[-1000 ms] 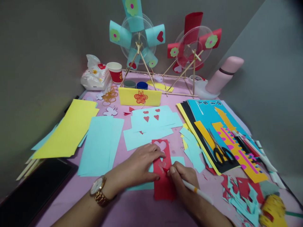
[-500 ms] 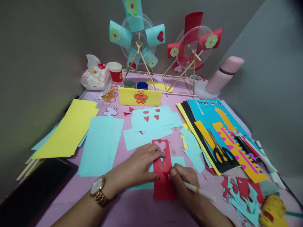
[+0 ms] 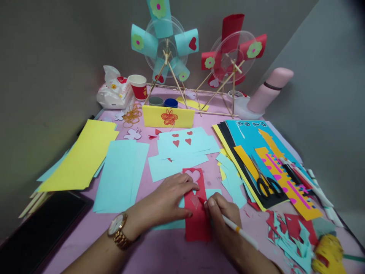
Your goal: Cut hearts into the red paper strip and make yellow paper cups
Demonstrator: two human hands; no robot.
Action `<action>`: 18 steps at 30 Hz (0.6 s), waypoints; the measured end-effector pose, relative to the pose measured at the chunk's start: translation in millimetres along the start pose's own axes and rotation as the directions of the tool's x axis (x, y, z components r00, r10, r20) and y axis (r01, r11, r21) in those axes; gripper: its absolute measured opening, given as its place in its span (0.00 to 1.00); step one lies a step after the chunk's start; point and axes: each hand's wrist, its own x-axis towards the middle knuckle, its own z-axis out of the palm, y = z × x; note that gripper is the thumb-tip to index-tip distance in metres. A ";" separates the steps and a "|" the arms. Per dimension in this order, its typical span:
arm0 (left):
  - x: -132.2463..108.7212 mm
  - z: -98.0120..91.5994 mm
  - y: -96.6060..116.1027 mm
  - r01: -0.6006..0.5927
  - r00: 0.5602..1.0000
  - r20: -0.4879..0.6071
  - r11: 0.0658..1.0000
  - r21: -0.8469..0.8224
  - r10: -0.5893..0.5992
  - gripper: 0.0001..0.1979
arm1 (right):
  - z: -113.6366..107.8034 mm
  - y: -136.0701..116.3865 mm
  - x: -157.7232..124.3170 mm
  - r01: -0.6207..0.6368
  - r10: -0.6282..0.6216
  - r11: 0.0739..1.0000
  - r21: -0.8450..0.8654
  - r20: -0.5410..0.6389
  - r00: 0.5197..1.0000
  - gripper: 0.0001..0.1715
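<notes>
Right fingers (image 3: 211, 202) gripping pen (image 3: 244, 236) (white), red paper (image 3: 197, 229)

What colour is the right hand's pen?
The pen is white with an orange band; best in head view.

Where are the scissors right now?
In the head view, the scissors lie on the right side, past the person's right hand, partly on the black paper, beside the orange-and-pink strip.
</notes>
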 end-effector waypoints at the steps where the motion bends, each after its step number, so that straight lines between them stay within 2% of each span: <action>1: -0.1 0.2 -0.2 -0.004 1.000 -0.001 1.000 -0.004 0.004 0.23 | 0.4 -0.1 0.2 -0.001 0.001 1.000 -0.008 -0.001 1.000 0.19; 8: -0.5 -0.3 1.0 0.003 1.000 0.010 1.000 0.001 -0.003 0.25 | 1.6 0.5 2.0 -0.004 0.005 0.997 -0.075 0.008 1.000 0.20; 14: -0.1 -0.6 0.5 0.001 1.000 0.002 1.000 0.006 -0.001 0.23 | 0.2 2.5 -0.2 0.031 -0.031 1.000 0.004 0.008 0.999 0.20; 18: -0.1 0.2 -0.6 0.000 1.000 0.006 1.000 0.004 0.000 0.24 | -2.0 1.6 -0.6 0.104 -0.106 0.993 0.047 0.050 0.993 0.21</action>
